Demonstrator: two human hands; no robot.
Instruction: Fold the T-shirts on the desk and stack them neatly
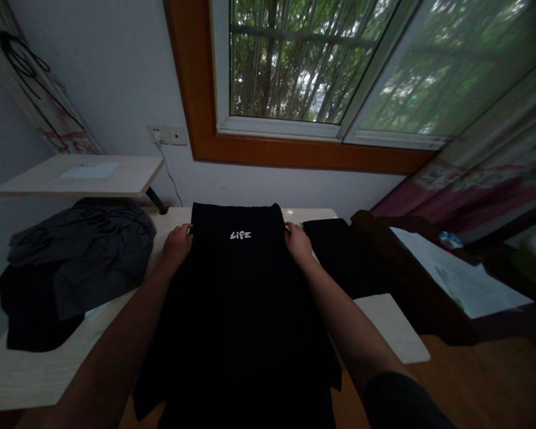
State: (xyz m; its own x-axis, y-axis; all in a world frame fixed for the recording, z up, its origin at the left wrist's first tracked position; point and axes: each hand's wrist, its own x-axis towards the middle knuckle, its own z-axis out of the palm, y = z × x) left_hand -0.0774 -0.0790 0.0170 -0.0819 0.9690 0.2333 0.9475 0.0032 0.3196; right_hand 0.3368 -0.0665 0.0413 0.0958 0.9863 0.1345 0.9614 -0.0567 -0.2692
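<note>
A black T-shirt (241, 298) lies spread on the pale table, its near part hanging over the front edge. Small white lettering (240, 235) shows close to its far edge. My left hand (178, 243) grips the shirt's left side near the far end, fingers closed on the cloth. On the opposite side my right hand (298, 243) pinches the cloth at about the same height. Right of that hand is a flat black folded cloth (335, 250). Rumpled dark grey and black clothes (102, 256) are heaped to the left.
A raised shelf (134, 176) with a paper sheet (89, 171) stands over the left part of the table (22, 375). Behind are a wall socket with a cord (166, 135) and a window (304, 71). Dark wooden furniture at right bears a white sheet (460, 274).
</note>
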